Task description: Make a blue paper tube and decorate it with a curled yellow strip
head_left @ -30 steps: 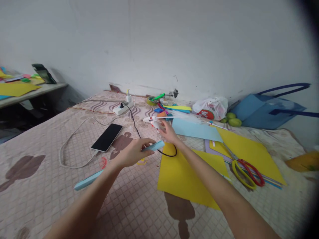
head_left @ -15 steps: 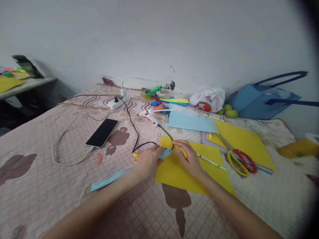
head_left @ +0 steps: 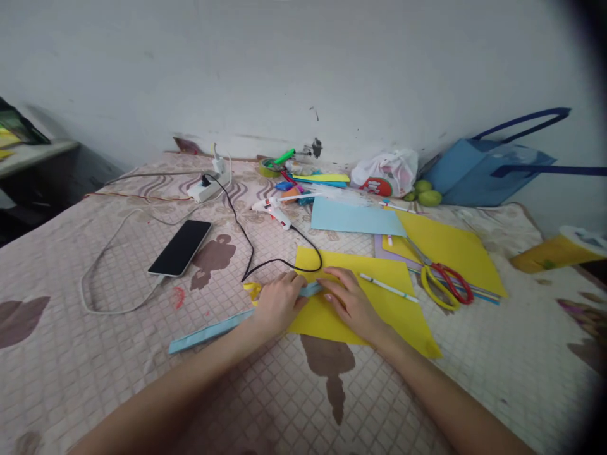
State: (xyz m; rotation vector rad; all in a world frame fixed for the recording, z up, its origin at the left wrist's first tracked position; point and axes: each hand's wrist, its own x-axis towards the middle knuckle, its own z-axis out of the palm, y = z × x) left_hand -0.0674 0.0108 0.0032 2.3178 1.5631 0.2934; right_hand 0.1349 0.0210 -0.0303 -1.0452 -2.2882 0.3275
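A long light-blue strip (head_left: 208,332) runs from the cloth at the left, beneath my left hand (head_left: 279,302), to its far end over the yellow sheet (head_left: 379,316). My left hand is closed on the strip, thumb toward the right. The fingers of my right hand (head_left: 348,300) touch the strip's right end, closed on it. A small curled yellow piece (head_left: 253,291) shows beside my left hand. On the yellow sheet, right of my right hand, lies a white stick (head_left: 389,288) with green marks.
Behind the hands lies a white glue gun (head_left: 274,210) with a looping black cord. A phone (head_left: 181,248) rests at left, near a power strip (head_left: 208,188). Scissors (head_left: 443,284) lie on more sheets at right. A blue bag (head_left: 488,170) stands by the wall.
My right hand has moved in to the strip's end, closer to my left hand. The black cord now lies behind my hands. The view has shifted slightly.
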